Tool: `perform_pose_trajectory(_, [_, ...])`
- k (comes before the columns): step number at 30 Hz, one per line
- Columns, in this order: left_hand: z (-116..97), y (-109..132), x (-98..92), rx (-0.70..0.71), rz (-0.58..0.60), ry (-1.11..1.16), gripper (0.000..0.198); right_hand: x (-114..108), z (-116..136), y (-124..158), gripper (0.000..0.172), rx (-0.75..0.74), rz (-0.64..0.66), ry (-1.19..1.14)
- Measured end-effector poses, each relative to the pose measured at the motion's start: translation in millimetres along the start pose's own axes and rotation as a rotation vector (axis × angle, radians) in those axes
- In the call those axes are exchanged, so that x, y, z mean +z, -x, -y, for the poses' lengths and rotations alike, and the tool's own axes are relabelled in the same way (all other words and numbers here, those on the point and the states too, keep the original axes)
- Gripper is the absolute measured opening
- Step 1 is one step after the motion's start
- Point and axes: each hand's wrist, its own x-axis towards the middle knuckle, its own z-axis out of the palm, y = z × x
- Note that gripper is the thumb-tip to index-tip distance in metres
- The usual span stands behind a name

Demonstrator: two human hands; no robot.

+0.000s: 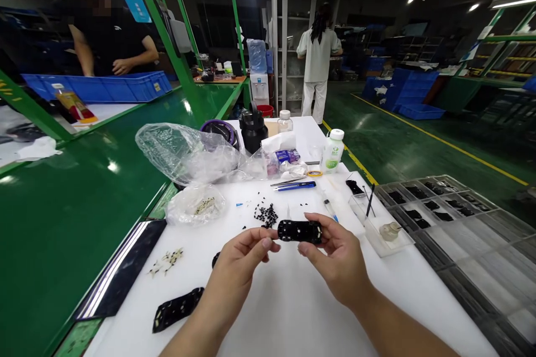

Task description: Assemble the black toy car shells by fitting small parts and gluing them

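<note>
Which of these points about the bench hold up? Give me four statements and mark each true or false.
1. A black strip is held between the left hand and the right hand. True.
2. A crumpled clear plastic bag lies on the white table. True.
3. The white bottle lies on its side. False: the white bottle stands upright.
4. The blue crate sits on the white table. False: the blue crate is over at another bench, with a person's hand resting on it.
</note>
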Motion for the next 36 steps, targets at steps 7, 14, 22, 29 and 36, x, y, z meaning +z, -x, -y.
perform_pose_trajectory(7, [2.2, 1.0, 4.8, -0.042, -0.006, 0.013, 0.030, 1.9, -4.4, 3.5, 0.042, -0.181, -0.001, 0.178])
perform_pose_trajectory(14, [1.1, 0.3, 3.8, -0.064, -0.033, 0.056, 0.032, 2.9, -5.0, 4.2, 0.044, -0.305, -0.018, 0.254])
perform_pose_trajectory(22, [-1.0, 0.0, 5.1, -0.107, -0.039, 0.118, 0.031, 4.1, -1.2, 5.5, 0.041, -0.343, -0.025, 0.308])
perform_pose_trajectory(29, [-1.2, -3.1, 4.1, -0.119, -0.061, 0.131, 0.031, 1.9, -2.0, 4.6, 0.039, -0.365, -0.001, 0.350])
perform_pose_trajectory(36, [2.2, -2.6, 3.1, -0.093, -0.071, 0.108, 0.027, 2.7, -1.1, 5.4, 0.038, -0.337, 0.020, 0.315])
